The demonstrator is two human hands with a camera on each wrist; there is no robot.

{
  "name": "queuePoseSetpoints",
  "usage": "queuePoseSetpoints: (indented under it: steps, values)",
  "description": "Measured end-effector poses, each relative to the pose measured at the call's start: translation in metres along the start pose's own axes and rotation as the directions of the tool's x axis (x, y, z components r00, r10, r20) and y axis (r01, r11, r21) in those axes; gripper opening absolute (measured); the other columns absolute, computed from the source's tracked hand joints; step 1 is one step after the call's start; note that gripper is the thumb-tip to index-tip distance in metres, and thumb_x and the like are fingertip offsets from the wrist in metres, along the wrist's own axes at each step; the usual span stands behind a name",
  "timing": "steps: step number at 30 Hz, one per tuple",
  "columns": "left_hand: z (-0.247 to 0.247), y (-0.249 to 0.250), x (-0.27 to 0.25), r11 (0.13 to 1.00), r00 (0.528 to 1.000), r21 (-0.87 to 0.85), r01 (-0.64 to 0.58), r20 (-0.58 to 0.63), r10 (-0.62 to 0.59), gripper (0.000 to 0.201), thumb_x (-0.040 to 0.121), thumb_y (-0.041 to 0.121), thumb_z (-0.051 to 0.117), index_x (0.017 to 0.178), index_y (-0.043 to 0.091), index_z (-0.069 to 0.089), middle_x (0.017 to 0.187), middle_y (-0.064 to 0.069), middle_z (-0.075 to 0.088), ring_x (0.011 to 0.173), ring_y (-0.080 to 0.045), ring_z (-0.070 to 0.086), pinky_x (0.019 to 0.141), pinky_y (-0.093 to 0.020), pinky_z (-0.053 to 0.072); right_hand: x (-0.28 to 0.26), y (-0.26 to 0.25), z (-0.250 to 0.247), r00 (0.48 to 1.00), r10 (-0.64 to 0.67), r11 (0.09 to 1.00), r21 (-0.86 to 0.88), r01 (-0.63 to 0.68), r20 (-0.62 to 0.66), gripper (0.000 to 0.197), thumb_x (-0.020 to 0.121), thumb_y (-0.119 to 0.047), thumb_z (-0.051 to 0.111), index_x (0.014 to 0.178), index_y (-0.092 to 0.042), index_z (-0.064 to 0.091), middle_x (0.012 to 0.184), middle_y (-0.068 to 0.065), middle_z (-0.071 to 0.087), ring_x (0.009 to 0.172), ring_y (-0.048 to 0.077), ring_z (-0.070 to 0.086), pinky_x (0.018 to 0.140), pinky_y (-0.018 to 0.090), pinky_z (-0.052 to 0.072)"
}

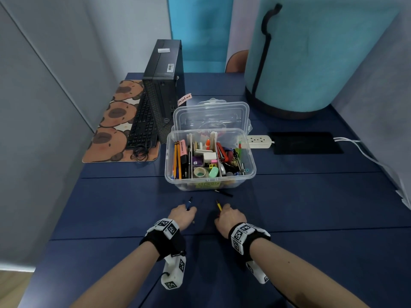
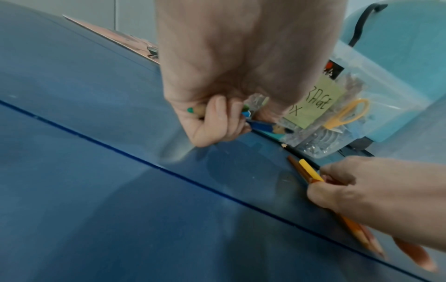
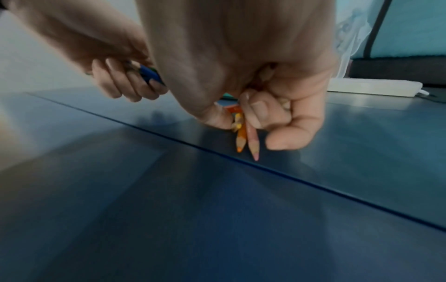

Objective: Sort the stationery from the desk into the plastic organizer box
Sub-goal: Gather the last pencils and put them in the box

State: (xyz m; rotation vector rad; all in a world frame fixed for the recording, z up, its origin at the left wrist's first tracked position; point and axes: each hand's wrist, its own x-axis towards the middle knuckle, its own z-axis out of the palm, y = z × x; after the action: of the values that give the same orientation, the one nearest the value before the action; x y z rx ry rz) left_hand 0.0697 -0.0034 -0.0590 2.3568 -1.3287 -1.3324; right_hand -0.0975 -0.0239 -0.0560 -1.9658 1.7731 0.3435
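A clear plastic organizer box (image 1: 250, 174) with dividers stands on the dark blue desk (image 1: 111, 207), filled with pens, tapes, erasers and clips. Just in front of it, my left hand (image 1: 183, 213) grips a bunch of blue and green coloured pencils (image 2: 262, 126). My right hand (image 1: 230, 215) grips yellow, orange and pink coloured pencils (image 3: 243, 135), their tips pointing down at the desk. A dark pencil (image 1: 224, 193) lies on the desk against the box's front wall.
The box's clear lid (image 1: 211, 114) leans behind it. A black computer tower (image 1: 164, 90), a keyboard (image 1: 142, 125) on a capybara mat, a white power strip (image 1: 259, 141), a black pad (image 1: 307, 142) and a large teal cylinder (image 1: 311, 54) stand further back.
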Motion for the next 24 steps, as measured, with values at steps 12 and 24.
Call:
queuePoseSetpoints:
  steps: [12, 24]
  values:
    - [0.001, 0.001, -0.018, 0.999, 0.999, 0.034, -0.034, 0.029, 0.033, 0.029, 0.098, 0.031, 0.034, 0.075, 0.016, 0.043, 0.084, -0.005, 0.051, 0.084, -0.027, 0.051, 0.071, -0.029, 0.037, -0.006, 0.015, -0.003, 1.0, 0.009, 0.995, -0.099, -0.009, 0.006, 0.035, 0.094, -0.03, 0.048, 0.118, -0.005, 0.047, 0.121, 0.013, 0.061, 0.11, 0.03, 0.061, 0.084, 0.033, 0.049]
    - [0.02, 0.041, -0.013, 0.946, 0.976, 0.24, -0.217, 0.054, 0.211, 0.026, 0.101, 0.019, 0.032, 0.121, 0.003, 0.038, 0.113, -0.024, 0.061, 0.093, -0.038, 0.064, 0.083, -0.042, 0.052, -0.001, 0.052, -0.033, 0.945, 0.003, 0.735, 0.64, -0.225, 0.328, 0.027, 0.097, -0.031, 0.039, 0.085, -0.01, 0.052, 0.07, 0.008, 0.058, 0.064, 0.022, 0.059, 0.069, 0.04, 0.057]
